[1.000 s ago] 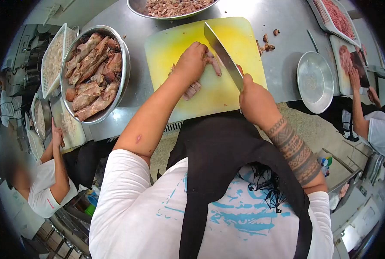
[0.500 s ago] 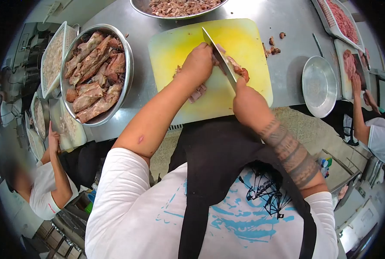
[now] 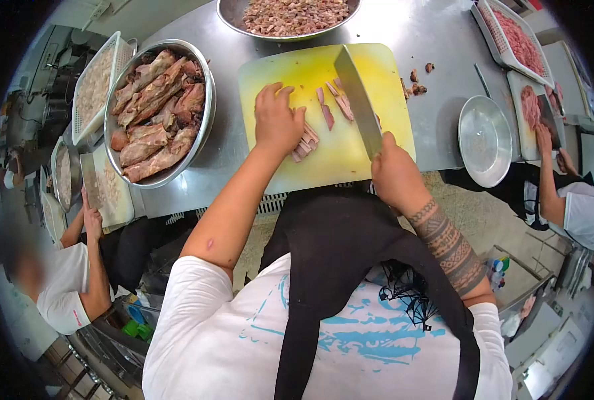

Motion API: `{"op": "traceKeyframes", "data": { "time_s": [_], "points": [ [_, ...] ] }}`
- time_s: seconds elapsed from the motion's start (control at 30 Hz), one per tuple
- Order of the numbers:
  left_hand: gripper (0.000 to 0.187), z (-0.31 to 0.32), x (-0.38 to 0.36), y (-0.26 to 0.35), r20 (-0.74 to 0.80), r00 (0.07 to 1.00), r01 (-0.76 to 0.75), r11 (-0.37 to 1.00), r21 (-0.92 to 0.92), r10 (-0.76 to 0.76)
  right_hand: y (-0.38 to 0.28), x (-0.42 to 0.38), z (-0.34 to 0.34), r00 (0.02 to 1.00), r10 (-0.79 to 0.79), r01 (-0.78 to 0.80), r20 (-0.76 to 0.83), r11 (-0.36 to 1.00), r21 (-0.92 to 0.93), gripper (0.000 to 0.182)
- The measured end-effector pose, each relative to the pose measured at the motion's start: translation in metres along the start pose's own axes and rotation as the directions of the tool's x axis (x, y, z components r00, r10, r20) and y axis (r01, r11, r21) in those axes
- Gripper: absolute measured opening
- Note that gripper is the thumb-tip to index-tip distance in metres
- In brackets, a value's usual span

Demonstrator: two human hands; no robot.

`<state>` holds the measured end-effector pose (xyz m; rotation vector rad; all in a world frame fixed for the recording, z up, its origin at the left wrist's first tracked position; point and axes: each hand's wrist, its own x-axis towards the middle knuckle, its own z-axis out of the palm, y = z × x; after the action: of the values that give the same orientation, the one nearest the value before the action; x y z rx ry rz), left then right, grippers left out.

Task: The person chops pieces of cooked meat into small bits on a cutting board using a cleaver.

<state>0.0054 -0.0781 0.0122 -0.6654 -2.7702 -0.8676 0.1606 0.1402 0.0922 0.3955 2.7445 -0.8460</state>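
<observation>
On the yellow cutting board [image 3: 270, 177], my right hand [image 3: 396, 172] grips a broad-bladed cleaver [image 3: 358, 97], its blade slanting up and away to the left. My left hand [image 3: 279, 120] rests on the board's left half with fingers spread. Beside its thumb lies a bunch of cut meat strips [image 3: 306, 143], partly covered by the hand. Between hand and blade are a few loose strips of meat [image 3: 326, 110]. A sliver of reddish meat shows at the blade's right edge, mostly hidden behind it.
Left of the board stands a steel bowl [image 3: 210, 110] of large meat pieces. Beyond the board is a bowl of diced meat [image 3: 297, 19]. At right are meat scraps [image 3: 415, 83], a metal pan [image 3: 485, 141] and a white basket [image 3: 504, 41] of meat. Co-workers stand on both sides.
My left hand has moved left and spread its fingers, away from the meat by the blade. The cleaver has turned its flat side into view, and cut strips now lie apart.
</observation>
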Motion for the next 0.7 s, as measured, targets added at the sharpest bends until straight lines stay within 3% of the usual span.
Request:
{"op": "traceKeyframes", "data": {
  "time_s": [0.13,0.23,0.3,0.5,0.7],
  "points": [
    [0.058,0.003,-0.039,-0.011,-0.059,0.997,0.058,0.998,0.021,-0.057,0.017,-0.003,0.003,0.999,0.044,-0.044,0.014,0.999,-0.029,0.024],
    [0.069,0.024,-0.056,-0.004,-0.090,0.990,0.098,0.993,-0.069,-0.104,0.017,0.006,0.004,0.998,0.057,-0.057,0.000,0.996,-0.068,0.023],
    [0.076,0.042,-0.056,0.011,-0.096,0.990,0.098,0.993,-0.067,-0.104,0.007,0.015,0.003,0.997,-0.078,0.073,-0.015,0.975,-0.211,0.025],
    [0.077,0.061,-0.039,0.033,-0.022,0.972,0.233,0.972,0.039,-0.232,-0.012,0.028,0.012,0.995,-0.102,0.100,0.009,0.951,-0.292,0.023],
    [0.073,0.060,-0.041,0.031,-0.041,0.981,0.190,0.982,0.008,-0.190,-0.014,0.015,0.021,0.973,-0.176,0.207,0.153,0.953,-0.220,0.023]
  ]
}}
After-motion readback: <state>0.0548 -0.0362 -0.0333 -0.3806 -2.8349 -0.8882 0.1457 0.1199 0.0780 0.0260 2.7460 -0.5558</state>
